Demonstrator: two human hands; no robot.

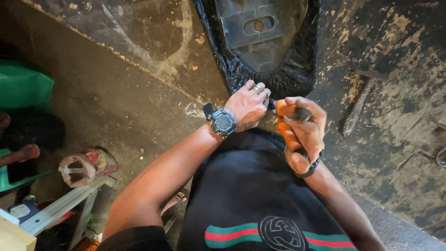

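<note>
An upturned black seat (265, 42) lies on a worn dark workbench (395, 83), its plastic base up and black cover wrinkled around the rim. My left hand (248, 104), with rings and a black wristwatch, presses on the near edge of the seat cover. My right hand (304, 135) grips a tool with an orange and black handle (284, 109), pointed toward that same edge. The tool's tip is hidden behind my left hand.
A metal bar (355, 111) lies on the bench to the right. On the floor at left are a green bag (23, 86), a tied plastic bag (79, 169) and a light metal frame (60, 207). My sandalled foot (174, 201) shows below.
</note>
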